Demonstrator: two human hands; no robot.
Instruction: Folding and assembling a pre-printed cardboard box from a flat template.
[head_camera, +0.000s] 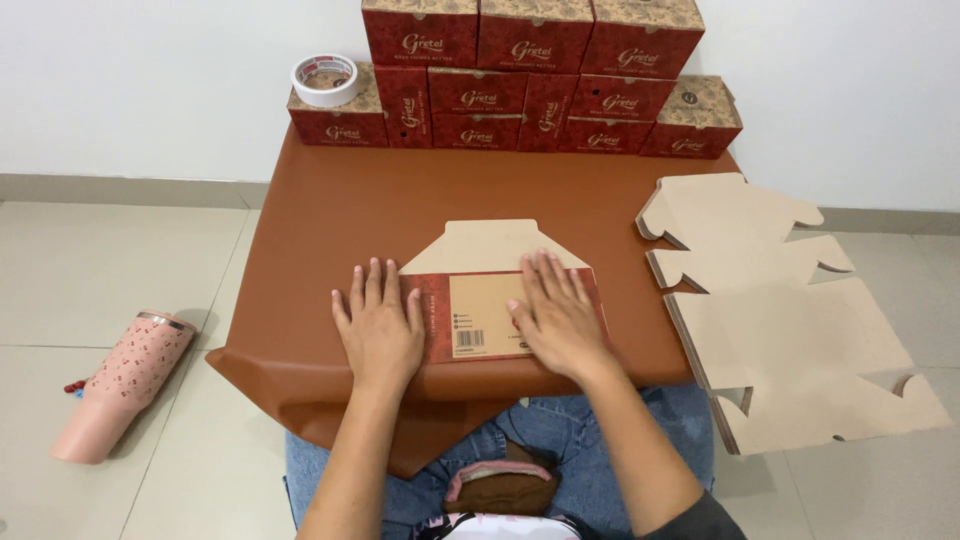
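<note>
A flat, unfolded cardboard box blank, red and tan with a tan flap pointing away from me, lies near the front edge of a brown table. My left hand presses flat on the blank's left end, fingers spread. My right hand lies flat on its right half, fingers spread too. Neither hand grips anything.
Several assembled red boxes are stacked along the table's far edge, with a roll of tape on the leftmost one. A pile of flat tan blanks overhangs the table at right. A pink tumbler lies on the tiled floor at left.
</note>
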